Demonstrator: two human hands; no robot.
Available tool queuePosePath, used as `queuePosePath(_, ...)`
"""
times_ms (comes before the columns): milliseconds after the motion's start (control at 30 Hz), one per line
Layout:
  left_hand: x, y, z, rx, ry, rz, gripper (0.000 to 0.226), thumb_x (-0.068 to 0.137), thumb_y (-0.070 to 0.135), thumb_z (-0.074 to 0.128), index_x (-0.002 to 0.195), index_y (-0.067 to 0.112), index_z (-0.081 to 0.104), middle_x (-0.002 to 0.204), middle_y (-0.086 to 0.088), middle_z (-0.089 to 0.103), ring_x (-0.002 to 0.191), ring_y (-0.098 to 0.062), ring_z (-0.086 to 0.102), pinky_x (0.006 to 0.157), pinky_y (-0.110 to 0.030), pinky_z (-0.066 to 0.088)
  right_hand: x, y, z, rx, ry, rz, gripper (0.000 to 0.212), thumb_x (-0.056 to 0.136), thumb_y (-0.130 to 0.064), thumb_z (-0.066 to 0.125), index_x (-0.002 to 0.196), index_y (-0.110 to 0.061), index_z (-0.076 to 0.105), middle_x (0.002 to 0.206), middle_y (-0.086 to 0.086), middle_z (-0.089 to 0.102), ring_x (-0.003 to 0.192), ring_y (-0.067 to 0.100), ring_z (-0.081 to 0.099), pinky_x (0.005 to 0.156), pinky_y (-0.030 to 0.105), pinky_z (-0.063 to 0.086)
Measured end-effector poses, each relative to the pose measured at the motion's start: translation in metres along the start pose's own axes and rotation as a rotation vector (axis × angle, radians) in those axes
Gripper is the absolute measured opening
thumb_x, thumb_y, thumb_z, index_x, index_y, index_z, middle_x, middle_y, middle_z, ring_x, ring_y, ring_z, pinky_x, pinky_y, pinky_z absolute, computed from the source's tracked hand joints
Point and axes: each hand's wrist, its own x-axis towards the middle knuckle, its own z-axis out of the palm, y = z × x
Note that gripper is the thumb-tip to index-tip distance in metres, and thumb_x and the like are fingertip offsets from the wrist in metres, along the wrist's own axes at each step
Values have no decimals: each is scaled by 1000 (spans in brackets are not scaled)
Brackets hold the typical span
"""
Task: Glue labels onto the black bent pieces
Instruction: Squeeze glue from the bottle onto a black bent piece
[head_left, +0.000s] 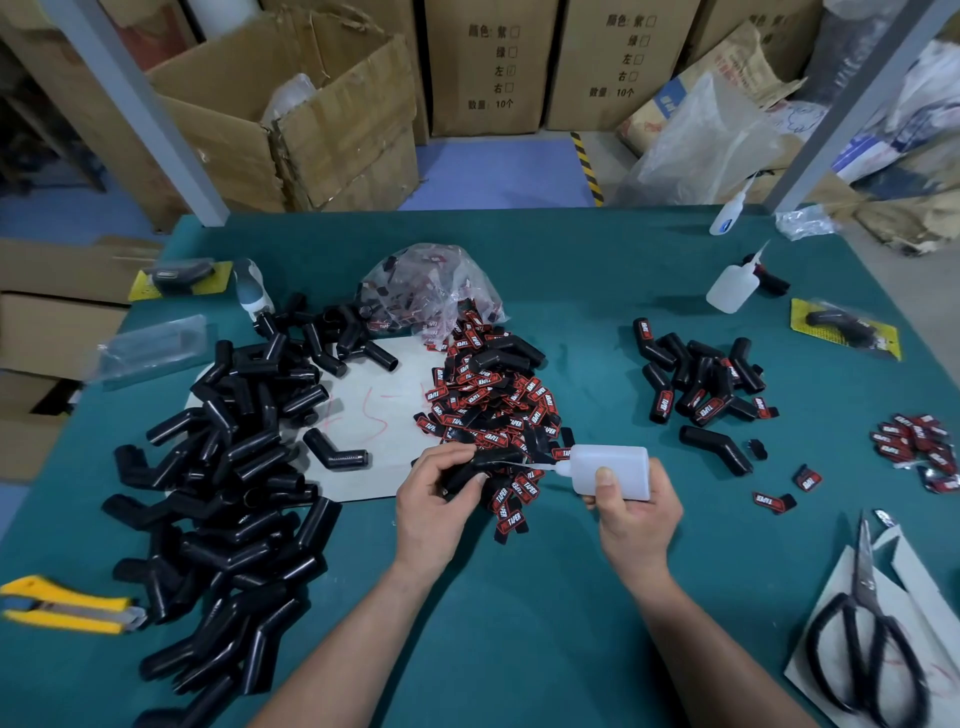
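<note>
Bare green table (519, 623) between the forearms: open room there. Yellow utility knife (67, 605) sits well left of the left fingers, by the table's left edge. Black scissors (862, 623) lie on card scraps well right of the right fingers.

Left hand (431, 499): fingers (447, 457) curled round one black bent piece (483, 465).

Right hand (636, 512): thumb and fingers wrapped round a white glue bottle (610, 470) held sideways, nozzle pointing left at the held piece. Can't tell if the tip touches it.

Label pile (493, 400) starts under the left fingers and spreads beyond both hands. Heap of unlabelled bent pieces (234, 467) left of the left fingers, crowded. Labelled pieces (701, 379) beyond and right of the right fingers. Clear bag of labels (431, 286) behind the pile. Spare glue bottle (732, 286) far back right.
</note>
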Motion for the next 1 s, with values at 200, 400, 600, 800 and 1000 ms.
queuePosePath(200,0,-1,0,3,4,-7,26,80,24,77,102,37,75,112,7,73,112,-24,69,102,-33,53,0,0,-1,-22,-3,-11,16,75,-53,70,79,-39,62,62,10,63,49,26,62,45,42,52)
queuePosePath(400,0,0,0,12,2,-20,24,80,17,79,102,26,76,110,6,73,111,-23,69,101,-32,53,1,1,-2,-39,-19,-9,21,75,-55,70,80,-36,61,61,17,61,51,37,61,44,51,51)
queuePosePath(600,-1,2,1,-16,31,-84,33,81,2,78,103,26,73,109,7,73,108,-18,69,97,-22,51,1,-3,-4,-46,-20,17,29,74,-68,69,79,-40,61,63,6,64,49,25,63,43,49,51)
queuePosePath(800,-2,4,0,-5,35,-87,47,82,-9,79,100,34,73,109,6,73,105,-16,70,94,-22,53,3,-4,-6,-15,-22,54,39,74,-75,68,81,-37,62,60,5,64,52,37,62,45,55,51)
queuePosePath(1000,-2,7,0,-17,42,-86,36,79,11,78,98,40,73,108,8,73,104,-16,70,92,-20,52,0,-1,-4,-48,-29,60,39,72,-77,68,79,-39,60,62,14,60,52,41,59,46,58,49)
